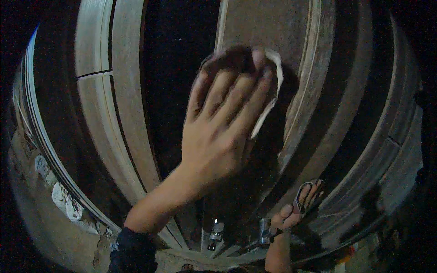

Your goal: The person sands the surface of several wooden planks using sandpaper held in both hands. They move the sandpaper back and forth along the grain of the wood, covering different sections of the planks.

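My left hand (pixel 216 132) reaches up the middle of the view from a dark sleeve (pixel 132 250), its back turned up. The fingers are bent at their tips over a thin pad with a pale edge (pixel 278 75), which shows along the right side of the hand; the rest of the pad is hidden. Lower right, my right hand (pixel 289 216) has a dark band at the wrist. A smaller rimmed pad (pixel 298 200) lies against its fingers, which look stretched. What the pads are made of cannot be told.
Long pale beam-like strips (pixel 98 104) run away on the left, with a broad brown surface (pixel 268 22) ahead and more strips (pixel 337 136) on the right. Dark gaps lie between them. Crumpled whitish material (pixel 68 204) rests on ground at the left. Metallic fittings (pixel 217 231) show low centre.
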A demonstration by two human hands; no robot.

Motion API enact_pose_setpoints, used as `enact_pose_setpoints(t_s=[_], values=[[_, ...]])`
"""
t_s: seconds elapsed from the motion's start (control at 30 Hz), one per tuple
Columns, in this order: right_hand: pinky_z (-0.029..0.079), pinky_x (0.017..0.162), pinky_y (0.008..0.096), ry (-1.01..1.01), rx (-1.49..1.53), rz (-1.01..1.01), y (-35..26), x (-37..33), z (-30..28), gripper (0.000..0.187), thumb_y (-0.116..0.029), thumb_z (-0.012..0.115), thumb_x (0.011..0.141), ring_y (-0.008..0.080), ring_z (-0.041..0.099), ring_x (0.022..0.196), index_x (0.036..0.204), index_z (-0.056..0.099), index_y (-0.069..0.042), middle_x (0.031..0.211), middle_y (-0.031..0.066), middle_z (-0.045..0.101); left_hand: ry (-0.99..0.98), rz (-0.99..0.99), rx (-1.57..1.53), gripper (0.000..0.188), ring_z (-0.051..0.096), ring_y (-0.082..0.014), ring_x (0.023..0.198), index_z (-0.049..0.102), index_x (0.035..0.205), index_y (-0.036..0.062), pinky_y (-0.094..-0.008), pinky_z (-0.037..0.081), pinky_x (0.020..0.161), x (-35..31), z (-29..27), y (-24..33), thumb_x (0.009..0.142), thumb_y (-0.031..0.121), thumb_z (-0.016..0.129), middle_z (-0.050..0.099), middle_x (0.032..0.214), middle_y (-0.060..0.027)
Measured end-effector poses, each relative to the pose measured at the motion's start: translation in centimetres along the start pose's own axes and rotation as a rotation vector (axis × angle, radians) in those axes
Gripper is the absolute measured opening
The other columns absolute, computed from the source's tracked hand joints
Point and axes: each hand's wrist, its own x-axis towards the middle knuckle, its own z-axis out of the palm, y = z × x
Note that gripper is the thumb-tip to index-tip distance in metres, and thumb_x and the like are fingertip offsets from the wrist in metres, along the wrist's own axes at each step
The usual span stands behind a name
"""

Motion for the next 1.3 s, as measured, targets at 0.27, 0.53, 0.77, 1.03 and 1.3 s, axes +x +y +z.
enact_pose_setpoints(t_s=[0.27,0.53,0.77,1.03,1.3], values=[[0.011,0.113,0.0662,-0.130,-0.170,-0.103,0.0,2.5,-1.4,0.057,-0.032,0.027,0.099,0.0493,0.023,0.141,0.143,0.039,0.002,0.152,0.0280,0.030,-0.381,0.093,-0.210,0.058,0.053,-0.0175,0.121,0.058,0.135,0.0197,-0.0439,0.032,0.109,-11.5,-3.0,2.5,0.077,0.021,0.058,0.058,0.131,0.0012],[0.012,0.114,0.0624,-0.091,-0.265,-0.055,-0.7,13.1,-1.6,0.055,-0.029,0.027,0.101,0.0497,0.024,0.141,0.143,0.039,0.003,0.153,0.0258,0.029,0.021,-0.057,-0.034,0.058,0.052,-0.0239,0.119,0.058,0.134,0.0156,-0.0473,0.033,0.107,-1.9,0.0,1.1,0.077,0.025,0.059,0.059,0.125,-0.0044],[0.011,0.115,0.0609,-0.297,-0.245,-0.205,-2.1,4.3,-3.0,0.054,-0.029,0.031,0.101,0.0481,0.023,0.142,0.146,0.036,0.001,0.153,0.0263,0.029,-0.300,0.184,-0.165,0.052,0.055,-0.0161,0.105,0.065,0.126,0.0252,-0.0411,0.037,0.097,-14.2,-2.6,2.2,0.074,0.029,0.058,0.062,0.114,0.0060],[0.008,0.117,0.0545,0.063,-0.238,-0.261,-1.1,20.3,-1.4,0.050,-0.024,0.027,0.103,0.0363,0.023,0.145,0.146,0.037,0.000,0.155,0.0153,0.033,-0.332,0.040,-0.217,0.054,0.055,-0.0149,0.106,0.061,0.131,0.0219,-0.0390,0.039,0.098,-13.3,-2.2,3.0,0.077,0.024,0.059,0.062,0.118,0.0045],[0.011,0.111,0.0697,-0.255,-0.282,-0.287,-0.4,2.9,-2.4,0.050,-0.028,0.035,0.097,0.0435,0.029,0.141,0.135,0.049,0.001,0.146,0.0254,0.041,-0.233,0.058,-0.157,0.036,0.056,-0.0243,0.098,0.067,0.118,0.0133,-0.0443,0.038,0.096,-14.5,-3.0,2.4,0.085,0.025,0.058,0.063,0.126,-0.0059]])
